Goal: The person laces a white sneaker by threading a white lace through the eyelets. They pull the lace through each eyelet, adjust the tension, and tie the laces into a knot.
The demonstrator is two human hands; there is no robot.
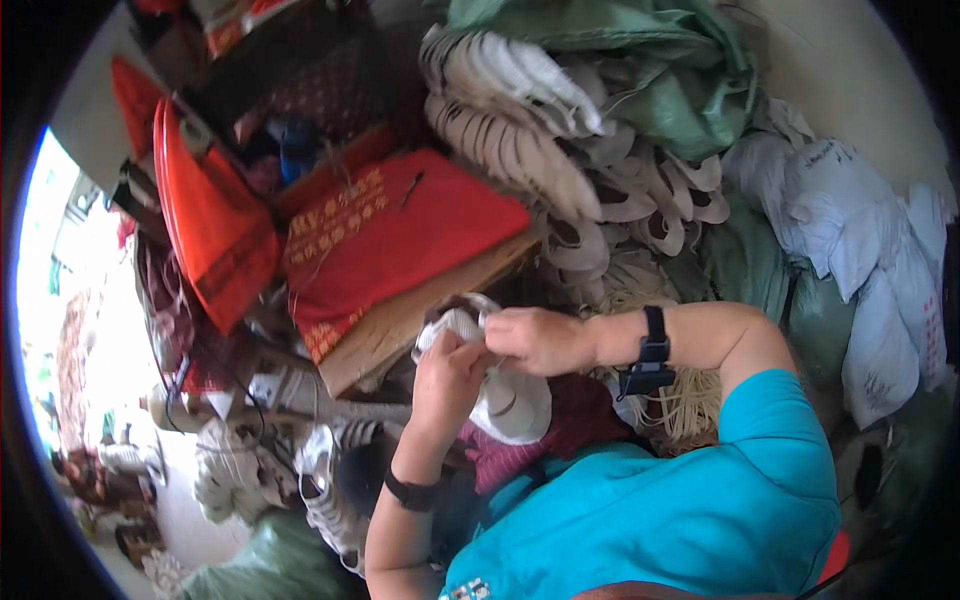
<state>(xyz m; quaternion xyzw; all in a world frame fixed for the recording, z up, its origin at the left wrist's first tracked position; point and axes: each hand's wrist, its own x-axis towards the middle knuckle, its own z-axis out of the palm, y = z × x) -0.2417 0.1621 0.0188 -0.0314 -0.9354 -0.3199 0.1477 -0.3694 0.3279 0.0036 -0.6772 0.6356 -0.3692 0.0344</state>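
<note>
Over my lap is a white shoe (512,408), its toe resting against dark red cloth (590,405) and its collar end pointing away from me. My left hand (447,385) is closed on the shoe's near left side, thumb and fingers pinched together. Just right of it, my right hand (540,341) pinches at the upper part of the shoe, close to the left fingertips. The two hands nearly touch. Whether a lace or thread runs between the fingers is too small to make out. Dark bands circle both my wrists.
Ahead stands a wooden bench (430,300) covered with red printed cloth (420,220); a thin dark tool (411,189) lies on it. Stacked shoe uppers (520,150) rise at the far right beside a green sack (640,60). Pale laces (690,405) hang by my right elbow. White bags (850,220) stand rightward.
</note>
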